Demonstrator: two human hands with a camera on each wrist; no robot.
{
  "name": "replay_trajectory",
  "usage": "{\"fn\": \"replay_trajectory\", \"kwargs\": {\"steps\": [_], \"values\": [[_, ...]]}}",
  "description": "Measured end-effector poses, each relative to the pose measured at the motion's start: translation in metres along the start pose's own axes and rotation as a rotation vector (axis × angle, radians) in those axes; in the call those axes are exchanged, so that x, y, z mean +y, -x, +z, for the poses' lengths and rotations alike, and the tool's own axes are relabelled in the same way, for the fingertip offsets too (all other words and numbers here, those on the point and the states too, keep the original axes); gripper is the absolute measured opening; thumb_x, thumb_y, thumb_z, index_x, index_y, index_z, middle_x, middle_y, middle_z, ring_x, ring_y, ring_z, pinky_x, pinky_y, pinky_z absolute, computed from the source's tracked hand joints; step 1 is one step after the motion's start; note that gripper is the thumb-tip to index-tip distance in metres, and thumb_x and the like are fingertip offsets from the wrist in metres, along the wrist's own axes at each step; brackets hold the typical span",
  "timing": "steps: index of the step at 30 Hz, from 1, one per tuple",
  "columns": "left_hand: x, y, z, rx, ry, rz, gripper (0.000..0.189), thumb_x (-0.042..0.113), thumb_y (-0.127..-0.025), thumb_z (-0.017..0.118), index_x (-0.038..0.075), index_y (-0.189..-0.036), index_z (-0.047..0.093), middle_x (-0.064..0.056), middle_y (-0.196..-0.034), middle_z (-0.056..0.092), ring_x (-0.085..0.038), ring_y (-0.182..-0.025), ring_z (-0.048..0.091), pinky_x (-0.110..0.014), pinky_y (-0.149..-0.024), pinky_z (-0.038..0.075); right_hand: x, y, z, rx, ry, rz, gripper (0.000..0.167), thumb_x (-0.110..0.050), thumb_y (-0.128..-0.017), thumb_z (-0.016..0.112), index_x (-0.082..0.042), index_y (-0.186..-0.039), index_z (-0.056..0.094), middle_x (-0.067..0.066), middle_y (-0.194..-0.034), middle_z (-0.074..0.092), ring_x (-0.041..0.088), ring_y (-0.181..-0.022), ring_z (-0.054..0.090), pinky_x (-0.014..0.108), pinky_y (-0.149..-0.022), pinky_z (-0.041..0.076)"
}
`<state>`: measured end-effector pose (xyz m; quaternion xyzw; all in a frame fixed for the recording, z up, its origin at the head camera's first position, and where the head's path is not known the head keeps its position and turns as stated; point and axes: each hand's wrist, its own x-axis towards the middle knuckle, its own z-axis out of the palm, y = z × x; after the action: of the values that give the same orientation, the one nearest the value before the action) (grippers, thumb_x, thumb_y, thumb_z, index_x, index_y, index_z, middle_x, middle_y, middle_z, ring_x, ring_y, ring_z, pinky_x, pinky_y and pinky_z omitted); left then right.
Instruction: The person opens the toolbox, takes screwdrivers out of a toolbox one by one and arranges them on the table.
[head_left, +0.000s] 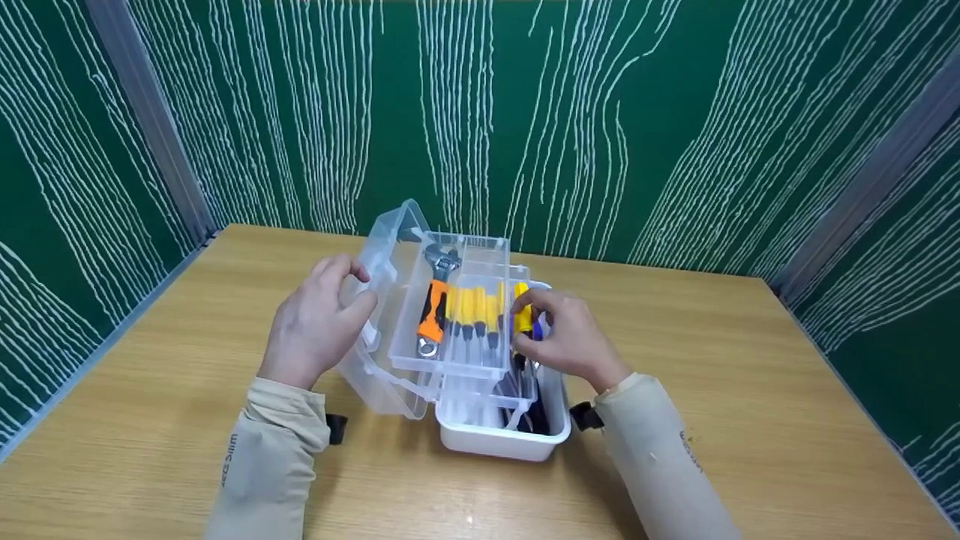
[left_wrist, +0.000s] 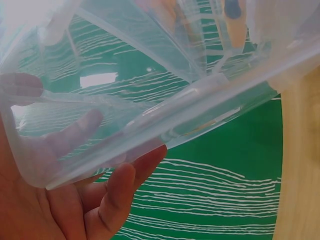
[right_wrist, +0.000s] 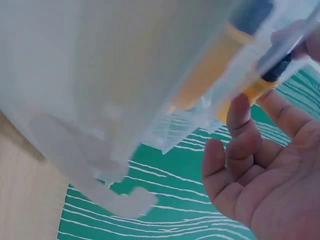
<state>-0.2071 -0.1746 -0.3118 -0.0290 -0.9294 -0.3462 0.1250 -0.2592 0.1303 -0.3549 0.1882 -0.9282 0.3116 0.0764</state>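
Observation:
My right hand (head_left: 574,330) pinches a yellow-handled screwdriver (head_left: 523,307) with a dark collar, over the right side of the toolbox. In the right wrist view, its fingertips (right_wrist: 239,109) meet the yellow handle. My left hand (head_left: 319,319) is beside the raised clear lid (head_left: 390,232), its thumb and forefinger apart; whether it touches the lid I cannot tell. The toolbox (head_left: 502,448) has a white base and clear lift-out trays. Its upper tray (head_left: 450,367) holds an orange-and-black adjustable wrench (head_left: 433,311) and several yellow-handled screwdrivers (head_left: 469,307).
The toolbox stands on a wooden table (head_left: 675,450). Dark items (head_left: 536,420) lie in its base, partly hidden under the trays. A white latch or handle piece (right_wrist: 115,195) hangs near the right hand. Green panels (head_left: 660,97) with white lines surround the table.

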Motion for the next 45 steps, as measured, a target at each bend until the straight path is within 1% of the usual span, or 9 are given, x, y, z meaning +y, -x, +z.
{"fn": "replay_trajectory", "kwargs": {"steps": [5,12,16,20,24,29,32,37,45], "values": [[0.001,0.000,0.000,-0.006,0.003,-0.001,0.029,0.033,-0.091,0.049,0.019,-0.116,0.049,-0.007,-0.126,0.051,-0.031,-0.106,0.056,-0.058,-0.090,0.051,0.007,0.002,-0.014,0.037,-0.035,-0.034,0.029,-0.019,-0.076,0.074,-0.016,-0.104,0.066,0.002,-0.092,0.060,0.025,-0.084,0.050,0.033,-0.070,0.040],[0.000,0.001,0.000,-0.004,-0.005,-0.002,0.030,0.033,-0.091,0.049,0.018,-0.118,0.049,-0.008,-0.127,0.051,-0.031,-0.107,0.056,-0.058,-0.091,0.050,0.024,0.001,-0.031,0.061,-0.045,-0.010,0.030,-0.015,-0.076,0.071,-0.013,-0.106,0.066,0.005,-0.094,0.061,0.023,-0.082,0.046,0.033,-0.071,0.037],[0.000,0.001,0.000,0.007,-0.012,0.007,0.029,0.033,-0.091,0.048,0.019,-0.116,0.049,-0.007,-0.123,0.052,-0.030,-0.105,0.056,-0.056,-0.090,0.051,0.038,-0.001,-0.038,0.079,-0.056,0.022,0.030,-0.013,-0.076,0.070,-0.011,-0.106,0.065,0.008,-0.092,0.061,0.024,-0.080,0.046,0.034,-0.070,0.035],[-0.001,0.001,0.000,0.016,-0.018,0.018,0.027,0.033,-0.091,0.047,0.019,-0.114,0.050,-0.005,-0.118,0.053,-0.029,-0.102,0.056,-0.052,-0.086,0.051,0.052,-0.003,-0.042,0.079,-0.058,0.094,0.030,-0.015,-0.076,0.069,-0.013,-0.106,0.064,0.010,-0.092,0.061,0.026,-0.080,0.046,0.034,-0.069,0.036],[-0.002,0.000,0.000,0.014,-0.018,0.022,0.027,0.033,-0.092,0.047,0.019,-0.114,0.050,-0.005,-0.117,0.053,-0.029,-0.101,0.056,-0.051,-0.085,0.051,0.069,-0.006,-0.041,0.067,-0.083,0.156,0.030,-0.015,-0.076,0.069,-0.012,-0.106,0.063,0.011,-0.093,0.061,0.027,-0.080,0.047,0.032,-0.068,0.038],[-0.001,0.000,0.000,0.010,-0.013,0.016,0.027,0.033,-0.092,0.047,0.019,-0.114,0.049,-0.004,-0.117,0.052,-0.029,-0.102,0.056,-0.051,-0.086,0.051,0.091,-0.009,-0.034,0.053,-0.140,0.201,0.023,-0.011,-0.078,0.065,-0.008,-0.101,0.062,0.011,-0.090,0.061,0.025,-0.081,0.050,0.028,-0.066,0.043],[-0.001,0.000,0.000,0.008,-0.013,0.015,0.027,0.034,-0.092,0.047,0.019,-0.114,0.049,-0.004,-0.116,0.052,-0.029,-0.102,0.056,-0.051,-0.086,0.051,0.099,-0.010,-0.032,0.069,-0.178,0.212,0.018,-0.014,-0.082,0.063,-0.008,-0.099,0.061,0.010,-0.088,0.059,0.025,-0.081,0.050,0.029,-0.066,0.043],[0.000,0.000,0.000,0.009,-0.012,0.016,0.027,0.034,-0.092,0.047,0.019,-0.114,0.049,-0.004,-0.116,0.052,-0.028,-0.102,0.055,-0.051,-0.086,0.051,0.102,-0.010,-0.030,0.102,-0.184,0.212,0.016,-0.023,-0.086,0.065,-0.010,-0.095,0.059,0.008,-0.084,0.055,0.025,-0.078,0.049,0.028,-0.063,0.042],[0.000,0.001,0.000,0.016,-0.008,0.022,0.028,0.033,-0.092,0.047,0.018,-0.114,0.050,-0.004,-0.117,0.052,-0.029,-0.103,0.055,-0.052,-0.087,0.051,0.094,-0.012,-0.026,0.106,-0.163,0.276,0.017,-0.023,-0.087,0.064,-0.012,-0.099,0.060,0.010,-0.088,0.058,0.025,-0.080,0.052,0.027,-0.063,0.045]]}}
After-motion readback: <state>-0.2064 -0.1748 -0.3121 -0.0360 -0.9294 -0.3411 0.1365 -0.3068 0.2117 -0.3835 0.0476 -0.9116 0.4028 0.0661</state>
